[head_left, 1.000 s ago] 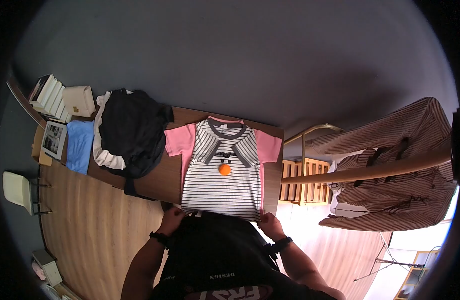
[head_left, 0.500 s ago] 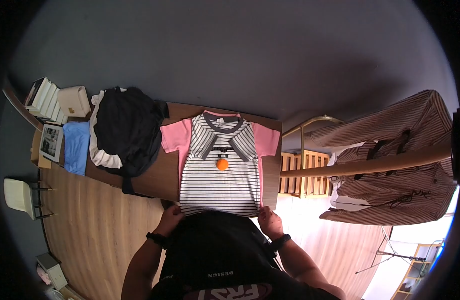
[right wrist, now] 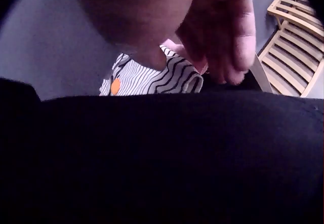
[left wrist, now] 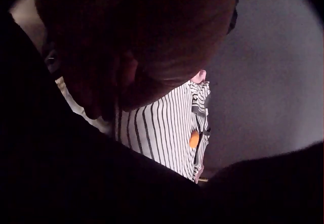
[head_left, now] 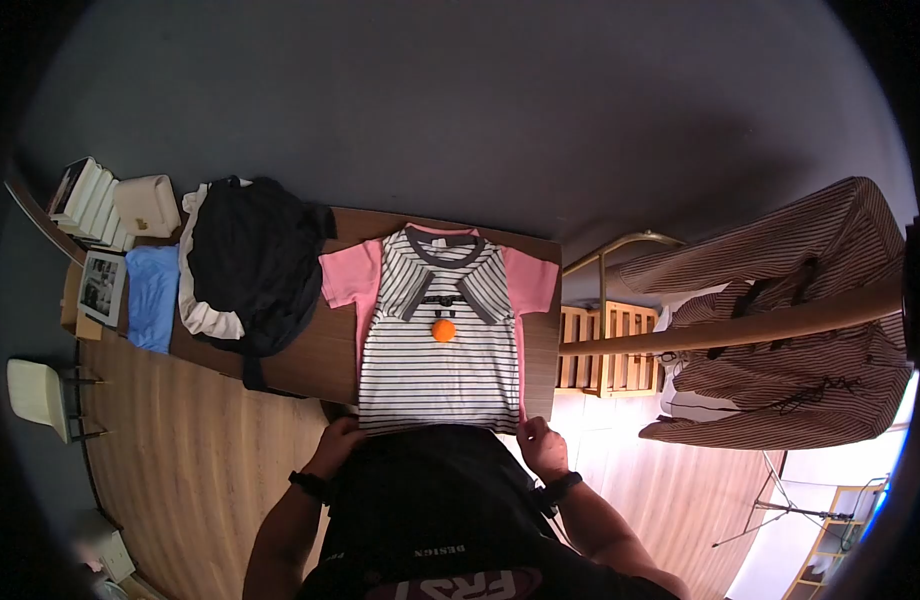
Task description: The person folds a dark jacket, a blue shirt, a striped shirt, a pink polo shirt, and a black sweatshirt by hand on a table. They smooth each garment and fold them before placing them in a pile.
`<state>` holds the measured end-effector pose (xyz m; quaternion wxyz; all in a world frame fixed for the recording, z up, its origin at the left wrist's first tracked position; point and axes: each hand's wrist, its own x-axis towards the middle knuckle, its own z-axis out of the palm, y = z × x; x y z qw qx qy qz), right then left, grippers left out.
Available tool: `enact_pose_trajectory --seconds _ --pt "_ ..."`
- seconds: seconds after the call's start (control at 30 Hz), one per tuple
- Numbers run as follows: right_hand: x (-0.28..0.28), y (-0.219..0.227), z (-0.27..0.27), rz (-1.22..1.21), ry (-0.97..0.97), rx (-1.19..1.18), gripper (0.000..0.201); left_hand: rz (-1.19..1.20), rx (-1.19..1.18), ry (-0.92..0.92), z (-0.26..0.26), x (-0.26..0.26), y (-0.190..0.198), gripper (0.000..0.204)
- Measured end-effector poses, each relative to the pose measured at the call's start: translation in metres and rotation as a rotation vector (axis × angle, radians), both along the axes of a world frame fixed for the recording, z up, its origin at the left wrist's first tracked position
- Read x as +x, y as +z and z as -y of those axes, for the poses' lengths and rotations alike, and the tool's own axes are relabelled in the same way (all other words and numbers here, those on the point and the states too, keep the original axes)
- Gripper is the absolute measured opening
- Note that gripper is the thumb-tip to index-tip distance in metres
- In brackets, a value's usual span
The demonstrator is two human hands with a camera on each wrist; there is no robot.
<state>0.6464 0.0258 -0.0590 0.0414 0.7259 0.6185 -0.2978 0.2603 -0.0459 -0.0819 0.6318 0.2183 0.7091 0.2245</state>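
A white T-shirt with dark stripes (head_left: 435, 385) lies flat, its grey-cuffed sleeves folded inward over the chest. On its front are a small dark face motif and a round orange patch (head_left: 444, 331). Underneath, a pink shirt (head_left: 352, 270) shows at both sleeves and along the sides. My left hand (head_left: 336, 446) pinches the striped shirt's hem at the left corner; in the left wrist view that hand is dark and its fingertips are partly hidden. At the right corner, my right hand (head_left: 545, 448) pinches the hem between thumb and fingers.
The shirts lie on a brown table (head_left: 310, 365). Left of them sit a black garment heap (head_left: 255, 260), blue cloth (head_left: 152, 295), a cream bag (head_left: 148, 206), books (head_left: 95, 205) and a framed picture (head_left: 103, 288). A striped garment (head_left: 780, 400) hangs at right beside a slatted wooden rack (head_left: 610, 350).
The head view has shifted slightly, so the table and shirts appear a little higher and further left. Both hands stay at the hem corners.
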Motion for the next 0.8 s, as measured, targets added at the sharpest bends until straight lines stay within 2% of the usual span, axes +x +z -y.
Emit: enact_pose_trajectory --seconds 0.07,0.1,0.17,0.2,0.27,0.43,0.5,0.6,0.67,0.7,0.8 --pt "0.004 -0.002 -0.002 -0.087 -0.036 -0.096 0.036 0.001 0.058 -0.05 0.0 0.001 -0.001 0.038" --pt "0.004 -0.003 -0.005 -0.089 -0.032 -0.094 0.036 -0.001 0.06 -0.046 -0.004 0.003 0.005 0.038" --pt "0.004 -0.007 -0.013 -0.135 -0.002 -0.306 0.036 0.053 -0.006 -0.046 -0.011 0.006 0.016 0.037" --pt "0.007 -0.015 -0.012 -0.135 0.004 -0.304 0.036 0.051 -0.004 -0.039 -0.011 0.006 0.015 0.037" --pt "0.014 -0.031 -0.008 -0.465 -0.262 -0.321 0.027 0.058 0.004 -0.027 -0.01 0.005 0.014 0.034" --pt "0.028 -0.015 -0.017 -0.611 -0.348 -0.447 0.018 0.112 0.014 0.006 -0.006 0.0 0.012 0.032" --pt "0.037 -0.006 -0.022 -0.829 -0.42 -0.444 0.023 0.168 0.019 0.04 -0.005 -0.007 0.01 0.031" --pt "0.037 0.008 -0.038 -0.98 -0.607 -0.435 0.025 0.187 0.131 -0.012 -0.011 -0.016 0.019 0.028" --pt "0.035 0.01 -0.052 -1.101 -0.683 -0.432 0.023 0.462 0.088 0.322 -0.031 -0.013 0.04 0.023" --pt "0.027 0.016 -0.06 -1.124 -0.738 -0.408 0.022 0.461 0.089 0.322 -0.038 -0.016 0.039 0.023" --pt "0.014 0.022 -0.087 -1.235 -0.734 -0.414 0.022 0.554 0.126 0.393 -0.061 -0.027 0.019 0.022"
